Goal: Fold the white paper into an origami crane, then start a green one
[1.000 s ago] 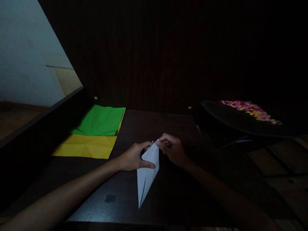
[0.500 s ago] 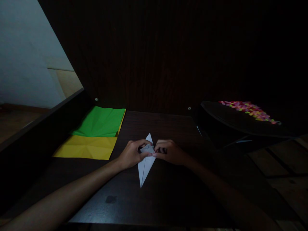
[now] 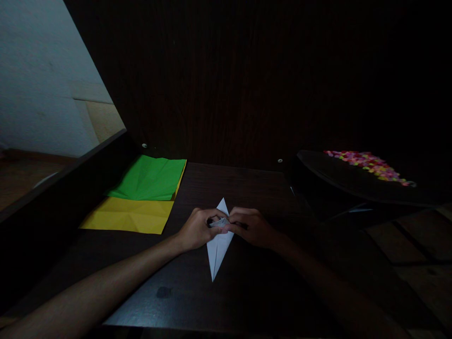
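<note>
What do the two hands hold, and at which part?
Both the left hand and right hand pinch the folded white paper at its middle, between its two pointed ends.

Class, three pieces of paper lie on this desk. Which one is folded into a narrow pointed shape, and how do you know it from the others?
The white paper, pinched between both hands at the desk's middle. The green sheet and yellow sheet lie open and flat to the left, untouched.

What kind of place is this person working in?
Probably a dim room at home, at a dark wooden desk set up for paper folding. Both hands work a folded white paper; green and yellow sheets lie to the left, and a light wall behind.
</note>
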The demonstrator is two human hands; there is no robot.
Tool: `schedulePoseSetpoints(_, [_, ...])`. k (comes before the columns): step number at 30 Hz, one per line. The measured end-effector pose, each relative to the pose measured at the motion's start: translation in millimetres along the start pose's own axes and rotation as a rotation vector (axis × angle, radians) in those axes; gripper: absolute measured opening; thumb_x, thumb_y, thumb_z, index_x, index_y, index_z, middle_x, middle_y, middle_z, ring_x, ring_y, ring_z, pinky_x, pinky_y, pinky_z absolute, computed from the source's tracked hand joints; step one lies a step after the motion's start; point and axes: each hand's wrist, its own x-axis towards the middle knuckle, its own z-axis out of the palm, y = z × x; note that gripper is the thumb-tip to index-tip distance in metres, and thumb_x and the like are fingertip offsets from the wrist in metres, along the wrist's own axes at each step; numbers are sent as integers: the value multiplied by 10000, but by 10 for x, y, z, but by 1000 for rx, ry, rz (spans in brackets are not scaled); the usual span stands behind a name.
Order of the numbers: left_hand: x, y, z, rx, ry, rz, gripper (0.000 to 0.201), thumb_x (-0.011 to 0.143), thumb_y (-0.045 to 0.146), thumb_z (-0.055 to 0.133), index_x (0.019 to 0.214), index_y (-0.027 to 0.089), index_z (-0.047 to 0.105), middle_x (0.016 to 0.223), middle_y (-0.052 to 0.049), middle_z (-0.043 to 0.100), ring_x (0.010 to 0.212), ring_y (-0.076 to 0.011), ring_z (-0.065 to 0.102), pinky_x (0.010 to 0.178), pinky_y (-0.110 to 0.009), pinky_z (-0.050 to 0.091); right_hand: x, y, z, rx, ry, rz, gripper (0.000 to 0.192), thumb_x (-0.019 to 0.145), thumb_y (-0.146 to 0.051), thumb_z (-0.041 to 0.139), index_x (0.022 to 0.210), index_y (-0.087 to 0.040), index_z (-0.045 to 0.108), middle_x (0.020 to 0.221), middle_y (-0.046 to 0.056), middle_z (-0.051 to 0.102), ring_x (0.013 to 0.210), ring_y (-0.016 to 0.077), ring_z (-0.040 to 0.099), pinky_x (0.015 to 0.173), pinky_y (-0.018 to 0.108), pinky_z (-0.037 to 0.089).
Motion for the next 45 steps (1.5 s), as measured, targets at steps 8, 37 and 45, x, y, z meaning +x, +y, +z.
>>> schedulePoseSetpoints(8, [6, -24, 21, -19, -4, 21, 196, 775, 276, 752, 935, 165, 732, 886, -23, 748, 770, -163, 659, 719, -235, 473, -14, 27, 40, -137, 58, -65, 293, 955, -359, 524, 761, -185, 657, 705, 35, 631, 622, 145, 571, 593, 266, 430])
schedulePoseSetpoints(37, [-22, 85, -137, -3, 53, 318, 171, 797, 230, 669, 931, 128, 696, 854, -79, 683, 764, -186, 621, 729, -299, 490, -1, 80, 63, -247, -27, -140, 280, 933, -218, 530, 657, -174, 558, 646, 10, 576, 571, 119, 511, 568, 241, 384])
schedulePoseSetpoints(45, [-18, 112, -68, -117, 152, 348, 115, 864, 203, 664, 802, 143, 740, 738, -57, 704, 678, -146, 635, 634, -237, 483, -6, 85, 117, -243, -7, -168, 269, 949, -280, 543, 711, -169, 606, 651, 14, 595, 591, 126, 537, 599, 247, 409])
